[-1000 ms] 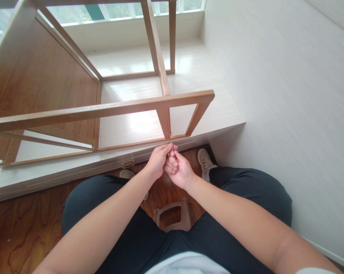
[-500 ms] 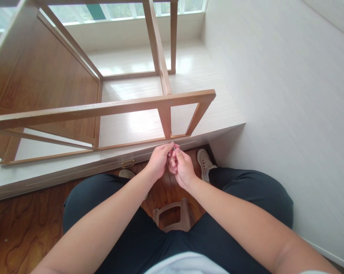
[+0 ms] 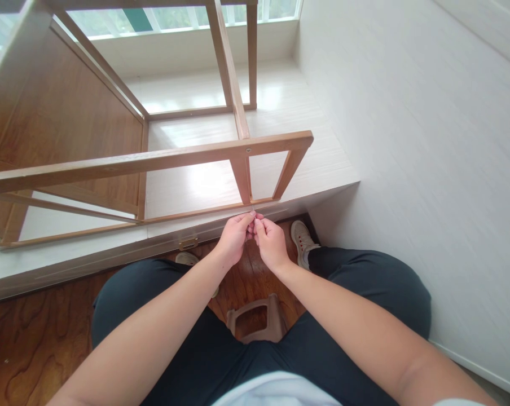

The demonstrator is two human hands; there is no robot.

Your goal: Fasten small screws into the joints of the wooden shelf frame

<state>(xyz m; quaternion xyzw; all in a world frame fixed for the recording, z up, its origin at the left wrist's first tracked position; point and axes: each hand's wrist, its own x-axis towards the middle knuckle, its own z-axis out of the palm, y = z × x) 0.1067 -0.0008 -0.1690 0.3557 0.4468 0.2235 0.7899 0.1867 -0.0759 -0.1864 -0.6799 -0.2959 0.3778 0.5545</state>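
Observation:
My left hand (image 3: 234, 238) and my right hand (image 3: 271, 241) meet just in front of the bottom rail (image 3: 196, 213) of a brown wooden frame. Both are closed in a pinch around a thin metal rod (image 3: 253, 209), whose tip points at the rail below an upright post (image 3: 241, 177). Most of the rod is hidden by my fingers, and its exact kind is too small to make out. Higher up, a round metal bolt head (image 3: 248, 150) is set in the frame's upper rail (image 3: 174, 153).
The frame stands on a pale ledge (image 3: 322, 160), with a wooden panel (image 3: 73, 113) at its left. A white wall (image 3: 407, 141) rises at the right. Between my knees, a brown plastic stool (image 3: 276, 318) stands on the wood floor (image 3: 39, 338).
My right hand has turned slightly, and its fingers have closed up against my left fingertips. Less of the metal rod shows between them. The view has shifted slightly; the wooden frame looks unmoved.

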